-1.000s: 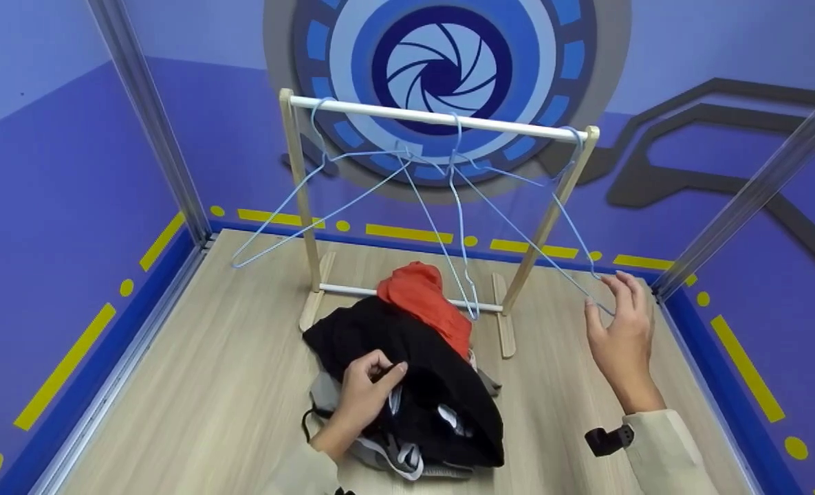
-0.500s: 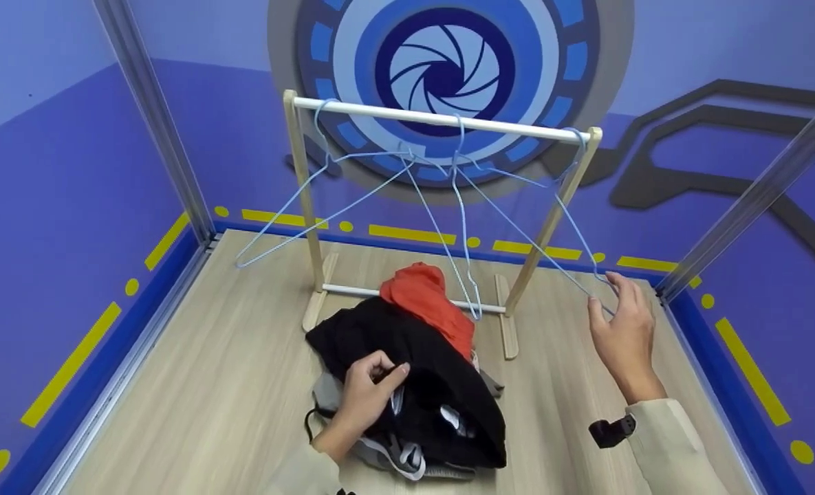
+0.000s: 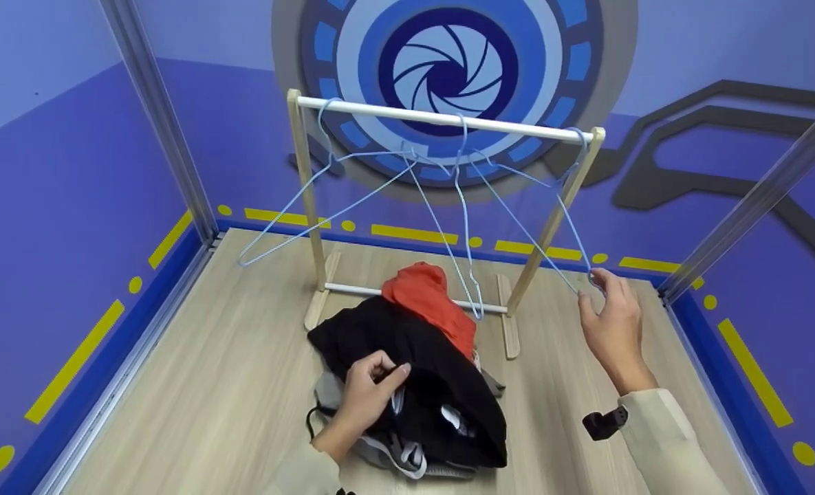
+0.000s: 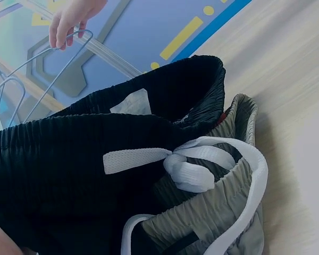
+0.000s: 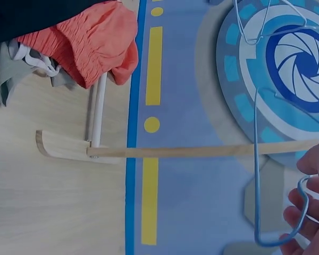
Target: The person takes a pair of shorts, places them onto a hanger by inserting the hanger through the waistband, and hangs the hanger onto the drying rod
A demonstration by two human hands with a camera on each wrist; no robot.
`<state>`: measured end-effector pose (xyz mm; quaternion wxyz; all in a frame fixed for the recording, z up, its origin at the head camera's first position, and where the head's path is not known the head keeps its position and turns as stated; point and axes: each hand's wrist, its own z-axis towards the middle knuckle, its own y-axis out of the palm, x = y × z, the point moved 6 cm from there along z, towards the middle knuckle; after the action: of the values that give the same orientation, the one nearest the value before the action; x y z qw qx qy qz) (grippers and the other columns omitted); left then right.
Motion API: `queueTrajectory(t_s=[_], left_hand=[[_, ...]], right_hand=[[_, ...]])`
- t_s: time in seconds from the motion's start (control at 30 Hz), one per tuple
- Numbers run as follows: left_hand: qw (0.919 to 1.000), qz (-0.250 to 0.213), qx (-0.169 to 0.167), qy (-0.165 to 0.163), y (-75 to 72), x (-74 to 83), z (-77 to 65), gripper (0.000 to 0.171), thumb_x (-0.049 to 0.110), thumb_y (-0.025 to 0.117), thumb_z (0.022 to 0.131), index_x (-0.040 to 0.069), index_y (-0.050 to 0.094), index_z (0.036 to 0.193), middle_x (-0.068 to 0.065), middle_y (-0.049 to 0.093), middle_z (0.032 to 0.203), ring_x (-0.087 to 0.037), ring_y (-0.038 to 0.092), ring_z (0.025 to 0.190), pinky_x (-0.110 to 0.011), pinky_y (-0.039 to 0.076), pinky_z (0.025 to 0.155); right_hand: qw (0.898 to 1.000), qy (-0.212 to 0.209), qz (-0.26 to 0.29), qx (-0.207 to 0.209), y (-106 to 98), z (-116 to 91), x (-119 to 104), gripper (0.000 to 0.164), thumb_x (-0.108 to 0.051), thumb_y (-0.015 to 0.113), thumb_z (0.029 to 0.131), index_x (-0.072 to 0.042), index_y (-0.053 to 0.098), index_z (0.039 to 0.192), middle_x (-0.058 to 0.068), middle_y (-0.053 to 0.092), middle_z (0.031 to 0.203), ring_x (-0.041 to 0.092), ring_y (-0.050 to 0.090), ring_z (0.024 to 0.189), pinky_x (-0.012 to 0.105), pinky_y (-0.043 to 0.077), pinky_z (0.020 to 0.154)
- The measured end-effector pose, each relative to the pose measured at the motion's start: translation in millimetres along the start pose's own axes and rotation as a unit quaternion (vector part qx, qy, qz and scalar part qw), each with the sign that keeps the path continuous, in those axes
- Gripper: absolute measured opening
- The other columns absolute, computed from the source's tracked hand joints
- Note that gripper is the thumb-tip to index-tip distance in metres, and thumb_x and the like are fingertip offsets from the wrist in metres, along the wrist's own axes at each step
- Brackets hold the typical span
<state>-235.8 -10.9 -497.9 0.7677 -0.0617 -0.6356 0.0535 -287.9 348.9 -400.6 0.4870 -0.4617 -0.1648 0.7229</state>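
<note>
My left hand (image 3: 366, 392) pinches the waistband of the black shorts (image 3: 366, 326) lying on top of the clothes pile. In the left wrist view the shorts' elastic waist (image 4: 149, 119) gapes, and a pale label shows inside. A white drawstring (image 4: 194, 175) lies across the waist of grey-beige shorts (image 4: 202, 218) beneath. My right hand (image 3: 613, 326) holds the outer end of a light blue wire clothes hanger (image 5: 257, 186), whose hook stays on the rack's top bar. That hanger carries no garment. Orange shorts (image 3: 424, 295) lie behind the black ones.
The small wooden clothes rack (image 3: 448, 118) stands at the back of the table (image 3: 173, 385). Two more blue wire hangers hang from it, a left hanger (image 3: 287, 211) and a middle hanger (image 3: 466, 227). Patterned blue walls and metal posts (image 3: 163, 124) enclose the table.
My right hand has shifted slightly left, and the outer end of the right hanger has swung with it. The left hand stays at the black waistband.
</note>
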Motion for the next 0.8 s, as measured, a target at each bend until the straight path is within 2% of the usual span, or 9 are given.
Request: queueTrajectory(t_s=[0.2,0.33,0.47,0.57,0.8], left_hand=[[0.9999,0.007,0.003,-0.012,4.1,-22.4,4.3,0.027,0.026,0.072,0.078,0.01,0.053,0.067,0.005,0.042,0.059,-0.004,0.041,0.057,-0.019,0.036,0.058],[0.9999,0.003,0.006,-0.01,4.0,-26.5,4.9,0.029,0.03,0.072,0.077,0.012,0.052,0.066,0.006,0.043,0.059,-0.005,0.043,0.057,-0.019,0.037,0.058],[0.9999,0.002,0.001,-0.013,4.2,-26.2,4.8,0.029,0.029,0.071,0.078,0.011,0.053,0.067,0.005,0.043,0.059,-0.004,0.042,0.055,-0.018,0.037,0.057],[0.9998,-0.002,-0.004,-0.021,4.5,-23.1,4.0,0.027,0.025,0.071,0.079,0.009,0.053,0.067,0.004,0.043,0.059,-0.004,0.041,0.055,-0.018,0.036,0.056],[0.9995,-0.009,-0.017,-0.024,0.0,3.9,-2.9,0.024,0.017,0.069,0.08,0.005,0.053,0.068,0.001,0.043,0.06,-0.006,0.041,0.055,-0.02,0.038,0.057]], right_hand=[[1.0,0.009,-0.001,-0.007,5.1,3.6,-4.7,0.037,-0.013,0.058,0.088,-0.008,0.049,0.123,0.012,0.057,0.107,0.027,0.057,0.091,0.044,0.046,0.08],[1.0,0.012,-0.001,-0.018,12.4,5.5,-8.5,0.034,-0.015,0.054,0.091,-0.006,0.049,0.124,0.013,0.061,0.1,0.025,0.06,0.081,0.041,0.049,0.072],[1.0,0.006,-0.003,-0.012,14.8,6.0,-12.6,0.03,-0.017,0.052,0.092,-0.007,0.053,0.121,0.011,0.061,0.09,0.022,0.055,0.069,0.035,0.043,0.063],[1.0,0.001,-0.005,-0.002,13.8,5.6,-14.6,0.027,-0.017,0.051,0.093,-0.009,0.055,0.118,0.009,0.061,0.084,0.019,0.049,0.063,0.03,0.037,0.058],[0.999,-0.013,0.012,0.026,9.4,5.0,-19.5,0.024,-0.018,0.048,0.095,-0.008,0.059,0.114,0.006,0.059,0.075,0.017,0.046,0.059,0.028,0.035,0.055]])
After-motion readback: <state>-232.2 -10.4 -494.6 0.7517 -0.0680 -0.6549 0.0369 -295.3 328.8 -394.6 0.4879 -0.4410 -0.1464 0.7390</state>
